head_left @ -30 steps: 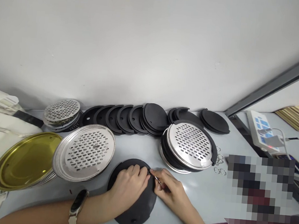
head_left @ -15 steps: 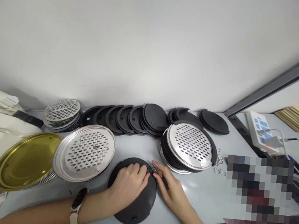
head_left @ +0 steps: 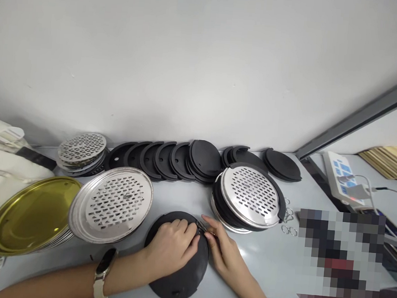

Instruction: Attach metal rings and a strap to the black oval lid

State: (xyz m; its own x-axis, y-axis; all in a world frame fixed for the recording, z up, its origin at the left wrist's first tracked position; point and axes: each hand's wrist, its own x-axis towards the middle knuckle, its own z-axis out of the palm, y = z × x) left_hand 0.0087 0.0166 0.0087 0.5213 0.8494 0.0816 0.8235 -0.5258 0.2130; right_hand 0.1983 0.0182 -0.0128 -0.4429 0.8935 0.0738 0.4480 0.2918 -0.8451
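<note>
A round black disc (head_left: 181,282) lies on the table at the front, with a small slot near its front edge. My left hand (head_left: 172,244) rests over it, fingers curled down and closed on its upper right rim. At that rim my right hand (head_left: 222,248) pinches a small metal ring (head_left: 203,226) between thumb and index finger. The ring touches the disc's edge; my fingers partly hide it, so I cannot tell whether it passes through the disc. Several more metal rings (head_left: 288,230) lie to the right, beside a stack of black discs topped by a slotted silver plate (head_left: 252,194).
Left stand a pile of slotted silver plates (head_left: 117,207) and gold plates (head_left: 33,213). Along the wall lie black discs (head_left: 206,159) and small perforated plates (head_left: 82,148). A power strip (head_left: 342,175) and a metal frame bar (head_left: 360,124) are at the right.
The metal ring has turned flatter against the disc's rim, with my right fingers closer around it. My left hand stays on the disc. The view has shifted slightly.
</note>
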